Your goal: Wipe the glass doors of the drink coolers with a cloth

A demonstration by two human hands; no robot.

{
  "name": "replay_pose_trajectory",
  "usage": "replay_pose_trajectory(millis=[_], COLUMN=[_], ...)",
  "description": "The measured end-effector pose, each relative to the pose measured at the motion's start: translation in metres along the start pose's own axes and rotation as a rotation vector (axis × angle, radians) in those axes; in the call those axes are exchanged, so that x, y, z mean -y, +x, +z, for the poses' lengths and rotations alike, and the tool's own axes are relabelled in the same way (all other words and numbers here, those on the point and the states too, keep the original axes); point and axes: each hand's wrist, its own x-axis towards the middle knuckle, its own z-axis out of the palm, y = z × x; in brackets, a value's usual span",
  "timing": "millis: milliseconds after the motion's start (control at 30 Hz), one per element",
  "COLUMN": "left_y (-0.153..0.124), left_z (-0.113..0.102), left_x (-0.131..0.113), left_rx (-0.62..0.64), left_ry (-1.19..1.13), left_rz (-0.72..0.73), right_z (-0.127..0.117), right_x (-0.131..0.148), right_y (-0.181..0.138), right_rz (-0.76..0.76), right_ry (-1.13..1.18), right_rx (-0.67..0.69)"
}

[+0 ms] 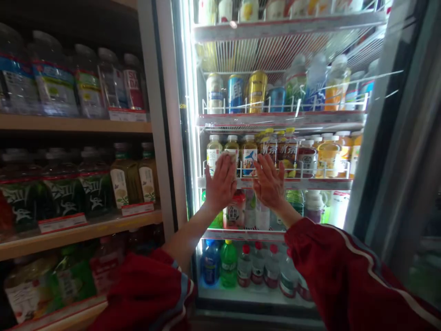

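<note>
A tall drinks cooler with a clear glass front and bright white lighting (241, 296) is standing ahead of the person, and both hands are reaching to its front at mid-height. The left hand (221, 179) is lying flat, fingers stretched and close together, thumb held apart; it is covering part of a thin, pale, cloth-like piece (236, 158), which is resting at the cooler's front, left of its middle. Whether any fingers are pinching that piece, I cannot tell. The right hand (270, 181) is spreading its fingers with nothing visible in its grip, apparently leaning on the cooler's glass just beside the left hand.

Behind the hands, inside the cooler, a clear bottle with a white cap and blue-patterned label (248, 156) is showing between them, and dark tea bottles with yellow caps (289, 149) are standing behind the right fingertips. On the cooler's next shelf up, a gold metal can (257, 89) is standing. At the cooler's bottom, a bright green plastic bottle with a yellow cap (228, 264) is standing. Left of the cooler, pale wooden shelves (76, 123) are holding more bottles. Loose red sleeves with white stripes (327, 271) are covering both upper arms.
</note>
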Motion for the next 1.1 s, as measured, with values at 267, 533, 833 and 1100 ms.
replay_pose_trajectory(millis=[267,533,833,1100], left_y=[0.003,-0.007,-0.009,-0.025], left_z=[-0.008,0.002,-0.004,0.001], left_x=[0.016,-0.009,-0.001,-0.018], left_rx=[-0.015,-0.006,-0.044,0.120], left_ry=[-0.014,0.010,0.068,0.016], left_rz=[-0.122,0.056,-0.136,-0.082], right_z=[0.001,-0.001,0.000,0.003], right_x=[-0.001,-0.002,-0.005,-0.008], right_y=[0.000,-0.001,-0.003,-0.006], right_rz=[-0.045,-0.035,-0.044,-0.020], right_ry=[-0.002,0.010,0.048,0.066], right_rx=[-0.088,-0.088,-0.104,-0.099])
